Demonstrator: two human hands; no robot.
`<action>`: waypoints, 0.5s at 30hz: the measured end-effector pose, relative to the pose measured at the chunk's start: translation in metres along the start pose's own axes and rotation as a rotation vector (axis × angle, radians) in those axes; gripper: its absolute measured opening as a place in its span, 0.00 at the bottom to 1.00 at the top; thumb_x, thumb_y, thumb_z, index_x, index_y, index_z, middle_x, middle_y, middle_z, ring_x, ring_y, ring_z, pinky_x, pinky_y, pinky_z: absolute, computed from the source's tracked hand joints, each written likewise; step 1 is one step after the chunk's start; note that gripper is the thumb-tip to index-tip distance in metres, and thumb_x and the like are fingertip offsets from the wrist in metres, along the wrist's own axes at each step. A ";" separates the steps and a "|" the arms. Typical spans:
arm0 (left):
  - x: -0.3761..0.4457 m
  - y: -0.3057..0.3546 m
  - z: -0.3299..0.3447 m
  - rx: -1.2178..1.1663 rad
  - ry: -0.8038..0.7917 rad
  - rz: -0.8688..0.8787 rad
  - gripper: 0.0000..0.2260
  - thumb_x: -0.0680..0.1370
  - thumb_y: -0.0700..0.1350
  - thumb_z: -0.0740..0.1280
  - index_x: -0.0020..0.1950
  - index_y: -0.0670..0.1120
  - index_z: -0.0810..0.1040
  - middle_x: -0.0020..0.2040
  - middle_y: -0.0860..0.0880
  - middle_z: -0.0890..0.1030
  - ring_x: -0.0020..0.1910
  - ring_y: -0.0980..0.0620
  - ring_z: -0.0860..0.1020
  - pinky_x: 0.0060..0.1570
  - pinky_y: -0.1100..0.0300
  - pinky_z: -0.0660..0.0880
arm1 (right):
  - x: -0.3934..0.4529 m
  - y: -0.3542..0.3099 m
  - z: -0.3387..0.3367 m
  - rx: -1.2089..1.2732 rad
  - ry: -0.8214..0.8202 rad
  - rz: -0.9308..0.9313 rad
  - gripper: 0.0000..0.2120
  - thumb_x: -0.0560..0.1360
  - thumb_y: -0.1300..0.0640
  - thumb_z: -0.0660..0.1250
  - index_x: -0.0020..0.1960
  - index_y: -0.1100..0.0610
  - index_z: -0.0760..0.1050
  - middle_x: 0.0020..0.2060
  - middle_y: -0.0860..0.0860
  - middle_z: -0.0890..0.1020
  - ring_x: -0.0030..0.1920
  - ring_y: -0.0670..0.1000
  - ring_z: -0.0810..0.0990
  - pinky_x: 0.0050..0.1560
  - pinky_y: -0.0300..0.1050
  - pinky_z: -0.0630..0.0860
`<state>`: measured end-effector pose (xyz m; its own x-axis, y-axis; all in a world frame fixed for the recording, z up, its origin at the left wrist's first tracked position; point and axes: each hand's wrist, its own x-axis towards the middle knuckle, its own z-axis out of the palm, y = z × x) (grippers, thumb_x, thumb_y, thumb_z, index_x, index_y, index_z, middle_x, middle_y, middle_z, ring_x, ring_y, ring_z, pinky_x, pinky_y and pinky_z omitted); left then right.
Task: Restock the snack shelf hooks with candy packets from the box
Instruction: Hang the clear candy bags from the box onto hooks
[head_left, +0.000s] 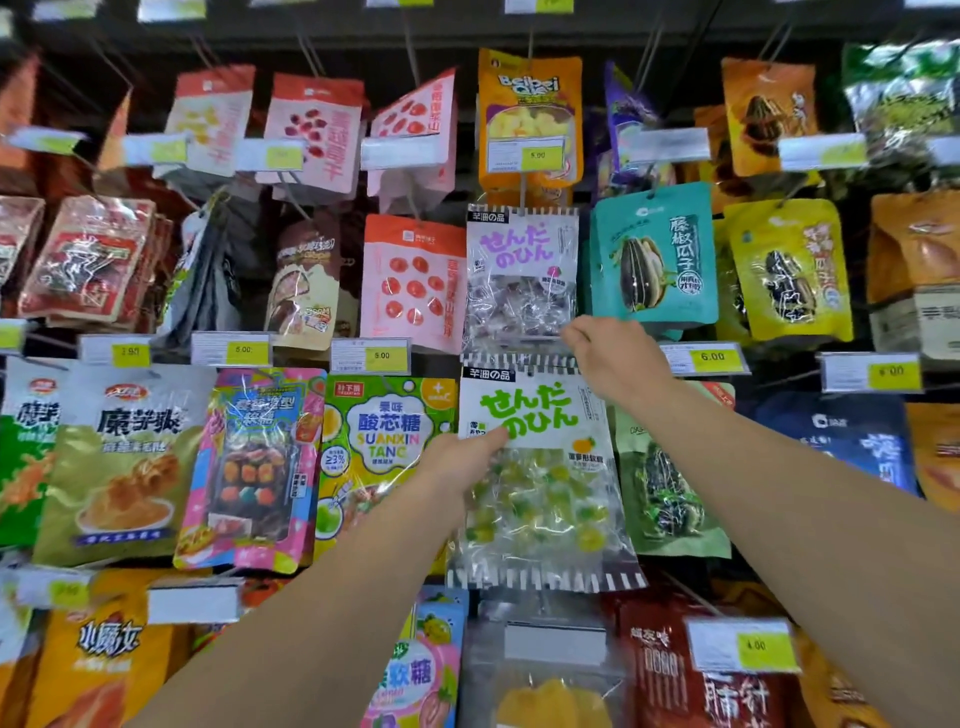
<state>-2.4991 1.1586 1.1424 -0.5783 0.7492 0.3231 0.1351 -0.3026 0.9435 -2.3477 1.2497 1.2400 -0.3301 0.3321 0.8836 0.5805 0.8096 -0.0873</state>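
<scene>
Now, step: the person is hanging a green candy packet (540, 467) on a middle row hook of the snack shelf.
Left hand (457, 467): it is pinching the packet's left edge.
Right hand (615, 358): it is curling round the packet's top, right at the hook; I cannot tell if the hole is on.
Above: a purple candy packet (519, 275) is hanging.
Next move, I think: sliding the hole fully on, then letting go.
Box: not showing.
</scene>
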 end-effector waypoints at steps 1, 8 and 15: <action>0.002 0.000 0.000 0.005 0.013 -0.005 0.37 0.73 0.55 0.73 0.75 0.40 0.62 0.69 0.44 0.72 0.62 0.43 0.72 0.54 0.53 0.68 | -0.001 0.000 0.000 0.001 0.000 -0.003 0.12 0.83 0.55 0.55 0.52 0.56 0.76 0.40 0.53 0.80 0.41 0.57 0.78 0.44 0.53 0.79; 0.000 0.002 0.001 0.023 0.021 -0.068 0.21 0.74 0.52 0.73 0.58 0.41 0.70 0.47 0.48 0.76 0.49 0.49 0.75 0.53 0.54 0.73 | -0.003 -0.003 -0.001 0.021 0.014 -0.025 0.15 0.83 0.50 0.54 0.53 0.55 0.77 0.39 0.51 0.78 0.41 0.56 0.77 0.44 0.51 0.77; 0.019 -0.002 0.001 -0.016 -0.020 -0.124 0.37 0.58 0.58 0.78 0.64 0.45 0.75 0.61 0.45 0.79 0.57 0.41 0.79 0.54 0.41 0.78 | -0.002 -0.003 -0.002 0.004 0.020 -0.033 0.14 0.83 0.51 0.55 0.56 0.55 0.78 0.44 0.53 0.81 0.43 0.55 0.77 0.47 0.52 0.78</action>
<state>-2.5094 1.1741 1.1472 -0.5736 0.7929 0.2057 0.0505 -0.2163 0.9750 -2.3472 1.2450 1.2392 -0.3340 0.2950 0.8952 0.5661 0.8221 -0.0597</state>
